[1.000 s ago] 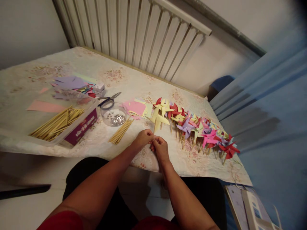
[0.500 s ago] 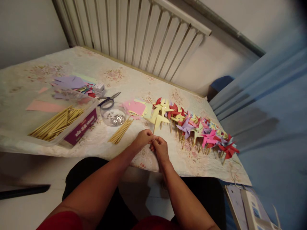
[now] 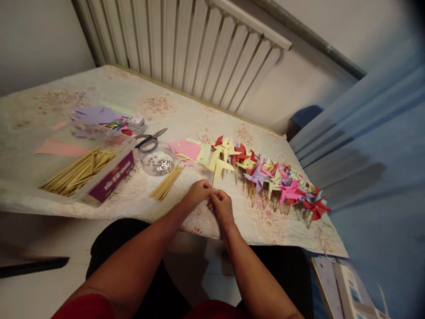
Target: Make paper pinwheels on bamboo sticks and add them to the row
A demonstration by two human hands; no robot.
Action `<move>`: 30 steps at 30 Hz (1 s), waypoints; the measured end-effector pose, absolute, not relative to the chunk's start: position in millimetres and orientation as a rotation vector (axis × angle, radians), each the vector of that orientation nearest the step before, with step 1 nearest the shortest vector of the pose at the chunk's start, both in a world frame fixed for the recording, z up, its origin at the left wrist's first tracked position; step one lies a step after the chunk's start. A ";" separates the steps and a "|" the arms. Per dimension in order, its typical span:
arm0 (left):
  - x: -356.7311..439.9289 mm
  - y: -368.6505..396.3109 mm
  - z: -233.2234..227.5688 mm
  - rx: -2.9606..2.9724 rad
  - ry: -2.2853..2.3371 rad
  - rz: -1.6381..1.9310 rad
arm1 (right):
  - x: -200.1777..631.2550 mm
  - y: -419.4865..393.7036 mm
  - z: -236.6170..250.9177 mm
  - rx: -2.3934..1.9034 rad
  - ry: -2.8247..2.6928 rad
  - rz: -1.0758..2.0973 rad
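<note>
Both my hands meet near the table's front edge, around the stick of a pale yellow paper pinwheel (image 3: 216,166). My left hand (image 3: 200,190) pinches the stick, and my right hand (image 3: 222,204) closes on its lower part, fingers touching the left ones. The pinwheel's blades point away from me, just before the row of finished-looking pinwheels (image 3: 257,176) in red, yellow, purple and pink. Left of my hands lies a small bunch of wooden sticks (image 3: 168,182). Beyond it a clear round dish (image 3: 157,160) contains small silvery pieces. My fingertips hide the stick's lower end.
A clear plastic box (image 3: 111,175) of many sticks stands at the left. Behind it are purple paper pieces (image 3: 96,114) and a small white box (image 3: 137,120). Scissors (image 3: 151,138) lie by the dish, near pink and yellow paper cutouts (image 3: 189,149). A radiator (image 3: 186,48) borders the table.
</note>
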State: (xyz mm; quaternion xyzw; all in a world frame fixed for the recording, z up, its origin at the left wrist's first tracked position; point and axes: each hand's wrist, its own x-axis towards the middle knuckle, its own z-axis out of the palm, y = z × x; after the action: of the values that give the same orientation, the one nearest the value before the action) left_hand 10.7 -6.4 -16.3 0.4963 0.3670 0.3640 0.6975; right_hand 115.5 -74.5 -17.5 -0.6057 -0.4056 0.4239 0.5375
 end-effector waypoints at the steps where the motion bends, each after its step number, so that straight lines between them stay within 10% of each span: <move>1: 10.9 -6.3 -17.0 1.108 0.821 0.812 | 115.5 -74.6 -17.5 -1.440 -0.964 1.010; 30: 10.2 -7.7 -13.0 1.087 0.783 0.796 | 115.3 -74.4 -16.7 -1.430 -0.949 1.027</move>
State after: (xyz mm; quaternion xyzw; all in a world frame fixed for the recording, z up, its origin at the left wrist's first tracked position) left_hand 10.2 -7.7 -13.0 0.4902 0.3531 0.3589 0.7115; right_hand 115.3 -74.4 -16.7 -0.6017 -0.3994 0.4321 0.5401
